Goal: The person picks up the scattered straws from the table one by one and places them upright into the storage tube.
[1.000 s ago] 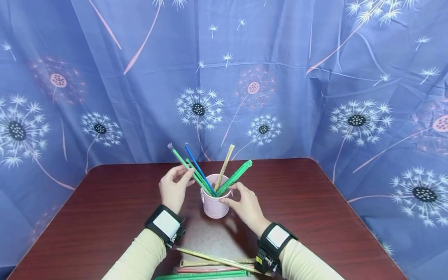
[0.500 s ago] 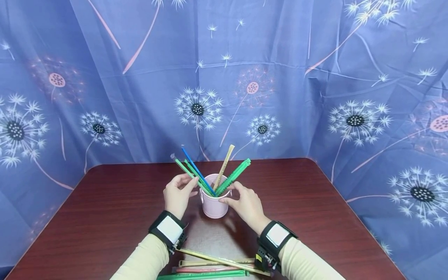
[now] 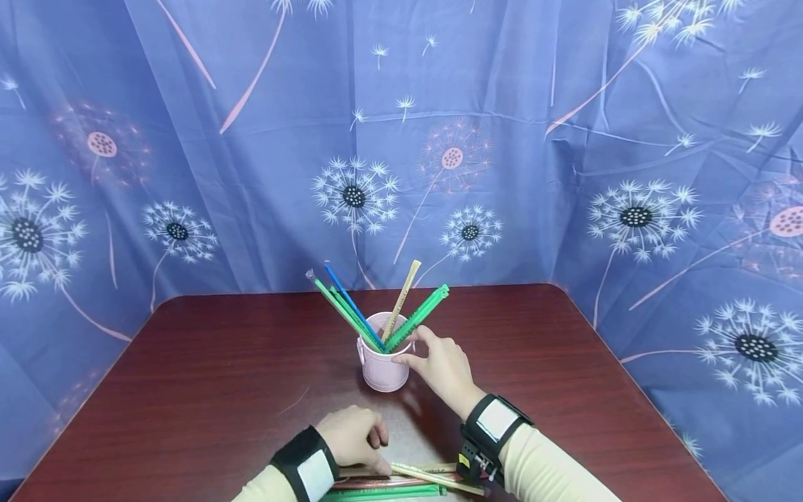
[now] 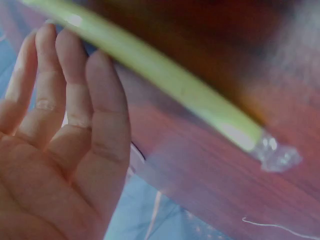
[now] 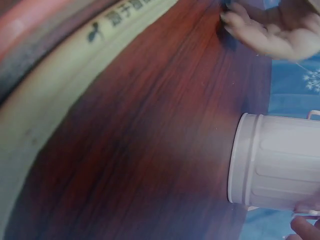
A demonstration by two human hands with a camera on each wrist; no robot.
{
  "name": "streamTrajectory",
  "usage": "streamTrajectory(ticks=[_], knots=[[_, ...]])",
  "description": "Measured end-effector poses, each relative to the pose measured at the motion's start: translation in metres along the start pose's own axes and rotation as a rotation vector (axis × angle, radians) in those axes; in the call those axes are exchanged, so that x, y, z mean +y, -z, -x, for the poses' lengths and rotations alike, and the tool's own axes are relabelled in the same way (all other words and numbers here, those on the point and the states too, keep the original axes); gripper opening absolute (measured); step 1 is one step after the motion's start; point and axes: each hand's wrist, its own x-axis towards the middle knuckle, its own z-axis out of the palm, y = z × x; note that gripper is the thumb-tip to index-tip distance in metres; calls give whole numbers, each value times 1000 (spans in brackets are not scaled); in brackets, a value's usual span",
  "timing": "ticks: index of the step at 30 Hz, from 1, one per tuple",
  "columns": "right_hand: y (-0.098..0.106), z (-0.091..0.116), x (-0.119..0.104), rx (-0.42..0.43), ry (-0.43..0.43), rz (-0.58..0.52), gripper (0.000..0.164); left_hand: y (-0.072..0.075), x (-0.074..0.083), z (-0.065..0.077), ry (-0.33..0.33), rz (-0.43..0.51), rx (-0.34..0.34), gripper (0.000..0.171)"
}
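A small pink bucket (image 3: 384, 373) stands upright on the table with several wrapped straws leaning in it. My right hand (image 3: 441, 366) holds it at the right side of the rim, thumb in front. Low in the head view, my left hand (image 3: 355, 439) hovers over a pile of wrapped straws at the near side. In the left wrist view its fingers are extended, tips right beside a yellow straw (image 4: 175, 85) in clear wrap. Under and beside that straw lie a tan paper-wrapped straw (image 5: 75, 70), a red straw (image 3: 408, 482) and green straws (image 3: 385, 493).
In the bucket lean green straws (image 3: 422, 315) on the right, a blue straw (image 3: 351, 300) and more green on the left, and a tan straw (image 3: 403, 296) at the back. The dark red table (image 3: 219, 376) ends at a blue dandelion-print curtain (image 3: 270, 174).
My left hand has let go of the green straw at the bucket's left side and come down toward me to the straw pile. My right hand keeps its hold on the bucket.
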Motion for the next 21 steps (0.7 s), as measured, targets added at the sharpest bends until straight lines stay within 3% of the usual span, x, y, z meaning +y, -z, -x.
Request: streamTrajectory(ticks=[3, 7, 15, 21], knots=[[0, 0, 0, -5, -3, -3, 39, -4, 3, 4, -2, -114, -37, 27], [-1, 0, -1, -8, -5, 2, 39, -7, 2, 5, -4, -144, -40, 21], [-1, 1, -2, -5, -2, -14, 38, -3, -1, 6, -12, -53, -39, 21], [2, 1, -1, -21, 9, -39, 36, 0, -7, 4, -32, -29, 5, 22]])
